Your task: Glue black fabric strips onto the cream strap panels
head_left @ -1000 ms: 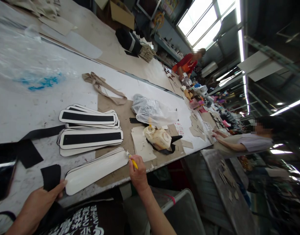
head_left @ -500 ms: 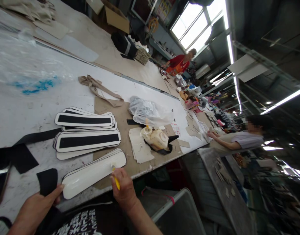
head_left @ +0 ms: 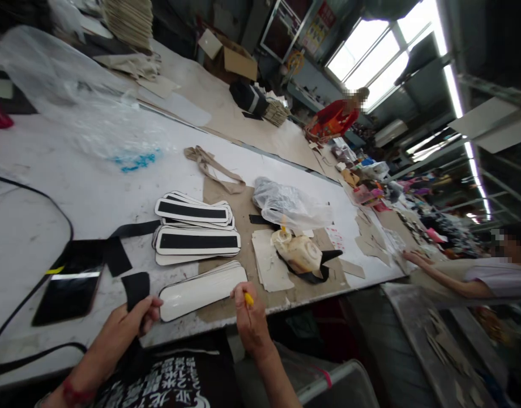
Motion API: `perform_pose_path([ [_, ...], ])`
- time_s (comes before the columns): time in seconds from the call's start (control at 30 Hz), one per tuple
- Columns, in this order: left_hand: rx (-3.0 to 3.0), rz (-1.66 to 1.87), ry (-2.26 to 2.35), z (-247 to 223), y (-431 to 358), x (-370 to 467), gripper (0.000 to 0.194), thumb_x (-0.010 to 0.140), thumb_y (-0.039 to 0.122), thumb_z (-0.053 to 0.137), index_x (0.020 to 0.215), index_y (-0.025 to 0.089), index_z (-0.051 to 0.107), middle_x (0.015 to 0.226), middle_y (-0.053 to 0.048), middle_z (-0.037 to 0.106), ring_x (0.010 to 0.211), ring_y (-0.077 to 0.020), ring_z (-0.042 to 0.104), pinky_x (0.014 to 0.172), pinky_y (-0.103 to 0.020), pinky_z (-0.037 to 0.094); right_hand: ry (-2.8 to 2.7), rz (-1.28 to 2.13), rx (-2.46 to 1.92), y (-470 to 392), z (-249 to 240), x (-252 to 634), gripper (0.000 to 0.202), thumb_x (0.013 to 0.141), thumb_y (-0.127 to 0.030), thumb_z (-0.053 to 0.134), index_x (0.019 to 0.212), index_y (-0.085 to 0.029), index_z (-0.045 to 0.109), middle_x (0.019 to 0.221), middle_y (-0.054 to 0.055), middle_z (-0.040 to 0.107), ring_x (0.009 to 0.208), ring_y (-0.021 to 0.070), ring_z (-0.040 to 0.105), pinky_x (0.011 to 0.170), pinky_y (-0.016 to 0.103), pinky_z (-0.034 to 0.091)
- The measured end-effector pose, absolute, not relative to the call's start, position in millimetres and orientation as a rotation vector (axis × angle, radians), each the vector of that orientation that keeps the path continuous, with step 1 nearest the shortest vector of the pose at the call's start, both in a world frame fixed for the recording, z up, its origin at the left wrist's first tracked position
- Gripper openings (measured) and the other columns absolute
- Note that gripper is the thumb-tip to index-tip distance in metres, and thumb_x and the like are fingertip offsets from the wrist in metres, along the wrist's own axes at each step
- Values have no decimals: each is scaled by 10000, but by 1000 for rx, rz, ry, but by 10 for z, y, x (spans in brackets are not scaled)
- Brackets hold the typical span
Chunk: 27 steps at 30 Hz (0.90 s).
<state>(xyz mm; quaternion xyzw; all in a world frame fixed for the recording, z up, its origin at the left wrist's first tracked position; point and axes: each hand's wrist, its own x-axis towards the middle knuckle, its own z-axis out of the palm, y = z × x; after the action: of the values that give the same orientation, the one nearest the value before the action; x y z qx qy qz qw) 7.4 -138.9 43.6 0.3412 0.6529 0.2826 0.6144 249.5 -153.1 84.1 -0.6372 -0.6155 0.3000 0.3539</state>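
Observation:
My left hand [head_left: 131, 326] is closed round a black strap [head_left: 136, 288], which shows above and below the fingers. Its thumb and fingertips are at the left end of a glossy white oblong strip [head_left: 201, 294], the top one of a fanned stack near the table's front edge. In my right hand [head_left: 251, 320], at the stack's right end, is a yellow-handled brush [head_left: 248, 298]; its tip is hidden. Behind them lie white strips with black bands [head_left: 196, 241] in overlapping piles. To the right sits a glue-stained plastic container [head_left: 300, 252] beside cut beige sheets [head_left: 271, 266].
A dark phone or tablet [head_left: 69, 286] and a black cable [head_left: 69, 221] lie at left. Clear plastic sheeting [head_left: 103, 119], a beige strap [head_left: 213, 170] and a plastic bag [head_left: 286, 201] are farther back. Two people work at the right; a bin [head_left: 341, 385] stands below the edge.
The camera view has swung left, so everything sits farther right. My right hand has brought the brush to the strip's right end. My left hand stays at the left end with the strap.

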Motion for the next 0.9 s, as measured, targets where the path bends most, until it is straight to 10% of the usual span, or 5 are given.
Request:
perform_pose_path([
  [0.37,656,457,1341,887,-1471,215,575,622,696,562,697,141,689,510,-31,587,444,-146,448,445,-261,319,-1244,1498,-1528,-1247,869,1675,203,711,-352,677,773,-187,576,566,-56,492,526,106,470,532,216,382],
  [0.9,708,497,1355,726,-1699,490,594,571,714,576,695,144,688,566,-81,660,508,-208,569,501,-299,429,-1380,1222,-1527,-1485,912,1859,163,834,-337,528,776,-185,537,651,-41,455,600,108,420,569,223,381],
])
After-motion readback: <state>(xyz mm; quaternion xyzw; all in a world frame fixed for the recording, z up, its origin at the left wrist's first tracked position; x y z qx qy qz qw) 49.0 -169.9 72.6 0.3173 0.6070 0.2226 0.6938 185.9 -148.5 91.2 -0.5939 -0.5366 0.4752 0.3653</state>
